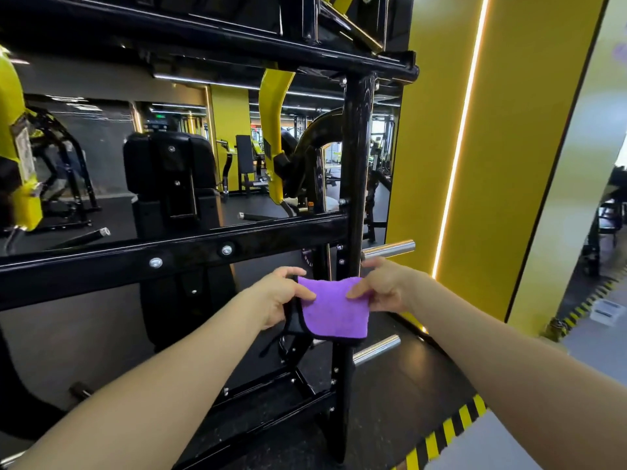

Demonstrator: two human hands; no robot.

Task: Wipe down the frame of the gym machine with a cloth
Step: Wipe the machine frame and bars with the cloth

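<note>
— Where is the cloth (pixel 334 308) right now?

— I have it in front of the black upright post (pixel 356 171) of the frame, just below where the crossbar (pixel 176 256) meets that post. It is purple with a dark edge, folded, and it hangs between my two hands.

— How are you gripping it?

— My left hand (pixel 283 295) pinches the upper left corner, thumb over the front and fingers curled behind. My right hand (pixel 383 288) pinches the upper right edge the same way. (I cannot tell whether the fabric is touching the post yet; it covers that spot.)

— Why both hands?

— I judge it keeps the folded pad flat and taut, so I can lay it against the post. The two chrome pegs (pixel 390 249) stick out to the right of the post, one above the cloth and one below, so I would have to work around them.
</note>
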